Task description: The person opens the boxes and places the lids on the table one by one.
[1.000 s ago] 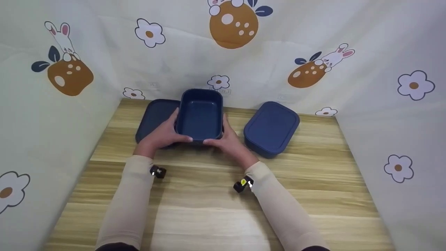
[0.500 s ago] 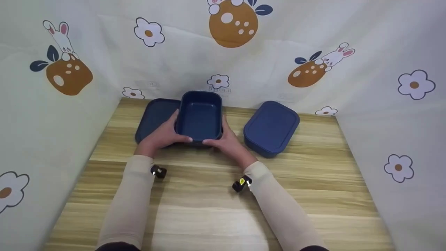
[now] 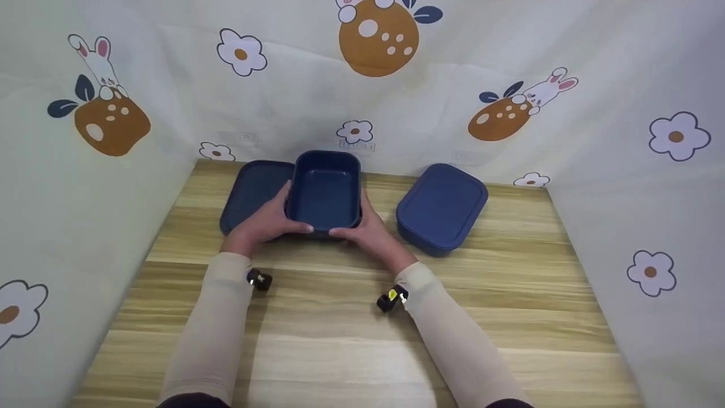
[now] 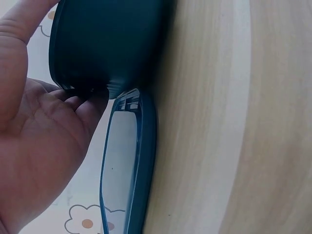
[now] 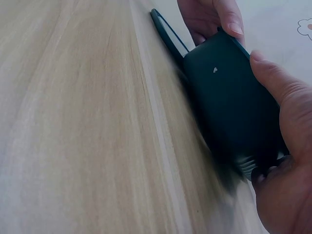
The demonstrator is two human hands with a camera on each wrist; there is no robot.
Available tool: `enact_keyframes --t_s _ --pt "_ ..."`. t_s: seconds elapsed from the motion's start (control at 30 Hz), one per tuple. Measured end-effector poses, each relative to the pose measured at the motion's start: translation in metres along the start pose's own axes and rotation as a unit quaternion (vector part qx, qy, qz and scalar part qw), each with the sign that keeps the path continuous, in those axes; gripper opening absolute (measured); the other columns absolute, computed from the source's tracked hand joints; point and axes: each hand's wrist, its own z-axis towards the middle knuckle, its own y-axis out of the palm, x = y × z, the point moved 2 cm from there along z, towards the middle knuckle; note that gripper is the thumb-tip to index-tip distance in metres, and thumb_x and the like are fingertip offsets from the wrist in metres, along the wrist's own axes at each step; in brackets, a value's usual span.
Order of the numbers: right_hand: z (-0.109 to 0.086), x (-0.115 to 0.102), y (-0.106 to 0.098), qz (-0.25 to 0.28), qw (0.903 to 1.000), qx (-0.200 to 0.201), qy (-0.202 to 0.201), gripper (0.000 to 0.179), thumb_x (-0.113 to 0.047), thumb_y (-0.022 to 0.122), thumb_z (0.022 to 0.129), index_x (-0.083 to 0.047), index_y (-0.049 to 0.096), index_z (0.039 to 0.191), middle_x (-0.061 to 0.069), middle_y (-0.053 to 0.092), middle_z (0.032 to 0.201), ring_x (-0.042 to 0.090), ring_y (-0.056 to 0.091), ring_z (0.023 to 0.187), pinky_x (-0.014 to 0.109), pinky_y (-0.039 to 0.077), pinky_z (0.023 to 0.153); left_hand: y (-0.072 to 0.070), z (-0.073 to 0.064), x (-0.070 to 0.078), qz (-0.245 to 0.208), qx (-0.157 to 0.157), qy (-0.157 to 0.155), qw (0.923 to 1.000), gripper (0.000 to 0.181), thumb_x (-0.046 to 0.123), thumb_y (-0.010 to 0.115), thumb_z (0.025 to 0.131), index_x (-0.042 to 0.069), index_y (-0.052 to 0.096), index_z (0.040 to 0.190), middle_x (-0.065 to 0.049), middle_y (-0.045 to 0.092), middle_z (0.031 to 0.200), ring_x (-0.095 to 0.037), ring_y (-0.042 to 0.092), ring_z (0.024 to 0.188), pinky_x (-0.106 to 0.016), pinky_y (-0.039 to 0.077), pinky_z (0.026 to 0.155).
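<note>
A dark blue rectangular food container (image 3: 325, 198) without its cover faces up, with nothing inside. My left hand (image 3: 266, 220) grips its left side, thumb along the near rim. On the opposite side my right hand (image 3: 374, 229) holds it the same way, the two thumbs almost meeting at the front. A matching flat lid (image 3: 252, 192) lies on the table at the left, partly covered by the container and my left hand. In the left wrist view the lid (image 4: 146, 161) shows a raised edge. The container (image 5: 234, 92) is close over the wood in the right wrist view.
A second blue container (image 3: 442, 209) with its lid on stands angled at the back right. Wood-grain table (image 3: 340, 340) stretches toward me. Patterned cloth walls (image 3: 283, 102) enclose the back and both sides.
Both hands have lowered the container slightly, and its far rim now sits a little lower in the head view. The lid and the second container have not moved.
</note>
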Motion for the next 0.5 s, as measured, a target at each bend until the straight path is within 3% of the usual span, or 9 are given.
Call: enact_keyframes --t_s 0.17,0.5 --pt "-0.0005 0.0026 0.0001 -0.013 0.9999 0.006 -0.002 0.133 -0.009 0.098 0.085 -0.026 0.006 0.18 0.019 0.032 0.177 0.033 0.07 0.091 0.052 0.064 0.067 0.0017 0.0006 -0.0008 -0.006 -0.004 -0.006 1.0 0.144 0.046 0.097 0.083 0.011 -0.005 0.178 -0.015 0.002 0.185 -0.033 0.01 0.169 -0.054 0.016 0.135" --pt "-0.0023 0.0044 0.0001 -0.023 0.9995 0.007 -0.022 0.133 -0.017 0.1 0.084 -0.029 0.009 0.18 0.024 0.037 0.173 0.038 0.071 0.103 0.051 0.065 0.071 0.0027 0.001 -0.0024 -0.002 -0.007 0.001 1.0 0.139 0.04 0.095 0.087 0.009 -0.007 0.177 -0.015 0.002 0.185 -0.033 0.009 0.169 -0.054 0.017 0.135"
